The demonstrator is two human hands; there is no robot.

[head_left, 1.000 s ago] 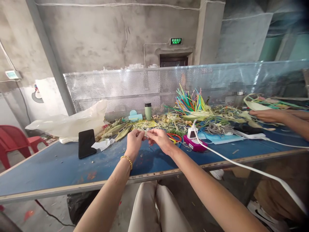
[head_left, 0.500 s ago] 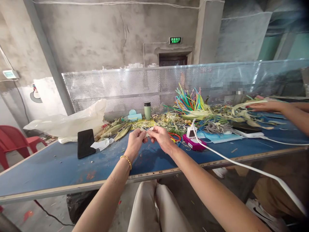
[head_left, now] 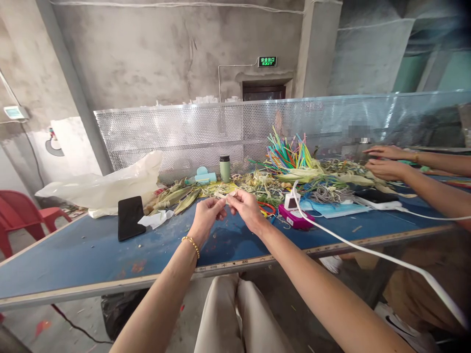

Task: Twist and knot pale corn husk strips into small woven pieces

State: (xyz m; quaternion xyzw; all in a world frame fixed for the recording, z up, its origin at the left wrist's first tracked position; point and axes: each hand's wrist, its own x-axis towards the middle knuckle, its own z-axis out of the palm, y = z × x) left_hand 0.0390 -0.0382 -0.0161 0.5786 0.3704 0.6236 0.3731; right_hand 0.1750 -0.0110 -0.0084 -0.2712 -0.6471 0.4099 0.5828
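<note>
Over the blue table (head_left: 91,260), my left hand (head_left: 208,214) and my right hand (head_left: 246,208) meet fingertip to fingertip. Both pinch a small pale strip (head_left: 222,195), thin and off-white; its material is too small to make out. A gold bead bracelet (head_left: 192,245) circles my left wrist. Just behind my hands lies a heap of dried corn husks (head_left: 257,182) and loose fibres. More corn husks (head_left: 187,200) lie to the left of my left hand. A green bottle (head_left: 224,169) with a black lid stands upright beyond my fingers.
At left are a black phone (head_left: 130,218), crumpled white paper (head_left: 156,219) and a plastic bag (head_left: 106,184). Colourful pipe cleaners (head_left: 289,153) stand behind. A magenta box (head_left: 294,216), white charger (head_left: 292,201) and cable are at right. A co-worker's hands (head_left: 388,166) reach in there.
My hands stay nearly in place, fingers shifting slightly on the pale strip. The co-worker no longer holds out a long husk; both their hands now show farther left over the heap.
</note>
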